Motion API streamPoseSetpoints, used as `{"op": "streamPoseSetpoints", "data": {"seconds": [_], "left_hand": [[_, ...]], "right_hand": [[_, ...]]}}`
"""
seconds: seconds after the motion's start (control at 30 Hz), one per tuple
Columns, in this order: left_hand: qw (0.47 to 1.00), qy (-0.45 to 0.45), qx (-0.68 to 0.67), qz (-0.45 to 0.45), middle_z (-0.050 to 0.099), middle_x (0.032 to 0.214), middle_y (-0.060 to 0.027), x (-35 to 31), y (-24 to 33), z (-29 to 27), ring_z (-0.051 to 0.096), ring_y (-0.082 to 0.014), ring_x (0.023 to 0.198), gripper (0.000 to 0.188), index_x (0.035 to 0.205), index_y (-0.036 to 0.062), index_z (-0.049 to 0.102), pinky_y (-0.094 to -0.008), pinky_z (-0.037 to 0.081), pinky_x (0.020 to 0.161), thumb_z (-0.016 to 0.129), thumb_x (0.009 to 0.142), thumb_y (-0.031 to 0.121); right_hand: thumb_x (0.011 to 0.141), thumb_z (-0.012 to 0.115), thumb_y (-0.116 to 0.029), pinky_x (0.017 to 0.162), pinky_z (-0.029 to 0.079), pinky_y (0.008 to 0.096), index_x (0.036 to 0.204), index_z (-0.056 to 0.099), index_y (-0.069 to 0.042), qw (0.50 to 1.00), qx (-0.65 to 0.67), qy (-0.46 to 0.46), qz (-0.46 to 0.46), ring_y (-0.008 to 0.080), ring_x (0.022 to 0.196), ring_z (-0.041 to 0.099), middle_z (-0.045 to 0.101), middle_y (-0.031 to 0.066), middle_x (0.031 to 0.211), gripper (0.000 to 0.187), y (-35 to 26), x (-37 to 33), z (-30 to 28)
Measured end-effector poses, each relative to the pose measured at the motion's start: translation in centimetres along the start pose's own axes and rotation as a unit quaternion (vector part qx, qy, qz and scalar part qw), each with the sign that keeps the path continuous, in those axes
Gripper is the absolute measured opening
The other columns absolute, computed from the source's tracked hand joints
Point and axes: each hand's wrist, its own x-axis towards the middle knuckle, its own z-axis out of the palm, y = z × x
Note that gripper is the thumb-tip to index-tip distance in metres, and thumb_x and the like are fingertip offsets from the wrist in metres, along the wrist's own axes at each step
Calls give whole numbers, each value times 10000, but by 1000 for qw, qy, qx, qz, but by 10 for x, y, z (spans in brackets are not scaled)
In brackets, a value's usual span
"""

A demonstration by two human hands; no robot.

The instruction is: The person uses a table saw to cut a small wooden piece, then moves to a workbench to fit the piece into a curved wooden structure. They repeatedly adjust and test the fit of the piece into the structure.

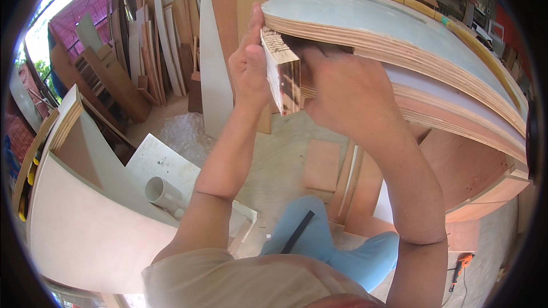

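A thick plywood block (291,82) with a rough, glue-marked top and a white side face stands upright at the rounded end of a curved, pale-topped plywood panel (365,14). My left hand (249,71) lies along the block's white face, palm inward, with its fingers stretched out toward the panel's edge. Beneath the panel, my right hand (351,88) reaches into the gap on the block's other side with bent fingers. Its fingertips and whatever they hold are hidden in shadow behind the block.
A curved pale wooden piece (85,205) stands at the left, beside a white board (162,159) carrying a grey pipe piece (162,191). Tall boards (165,40) lean at the back. An orange power tool (462,265) with a cord lies on the floor at lower right.
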Motion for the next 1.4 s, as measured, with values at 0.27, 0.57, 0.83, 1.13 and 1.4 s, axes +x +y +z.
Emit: {"op": "streamPoseSetpoints", "data": {"seconds": [0.27,0.57,0.83,1.13,1.4], "left_hand": [[998,-31,-47,20,261,1658,-114,-3,-4,13,285,-278,1520,852,1636,37,114,-455,237,1255,416,1049,575],[988,-96,114,49,12,1720,-112,-8,6,15,129,-301,1570,922,1640,73,-77,-451,143,1270,376,1044,610],[992,-74,95,41,29,1703,-193,-1,-18,-1,40,-319,1573,1256,1597,-38,-117,-451,69,1268,490,893,805],[997,-59,26,-33,145,1674,-151,-1,-10,6,195,-291,1542,1277,1628,20,-63,-447,184,1257,440,837,886],[998,-53,18,-34,279,1637,-109,-3,-12,1,314,-302,1500,1189,1655,149,60,-490,267,1245,610,825,799]], "right_hand": [[770,712,-175,712,553,455,1033,637,-54,999,-14,30,-24,349,793,705,709,153,801,299,4,-2,8],[864,618,-121,694,556,420,990,694,-42,997,6,26,-72,309,817,723,732,137,866,167,6,-7,2],[768,758,-273,744,553,457,919,747,-67,1000,4,-23,13,350,826,708,729,168,858,256,3,2,0],[818,689,-164,686,552,452,1065,681,-25,998,16,40,-54,350,772,708,712,163,783,284,7,-3,8],[773,692,-98,733,564,428,977,728,-44,999,21,8,-49,325,830,719,726,162,844,214,7,-6,-3]]}}
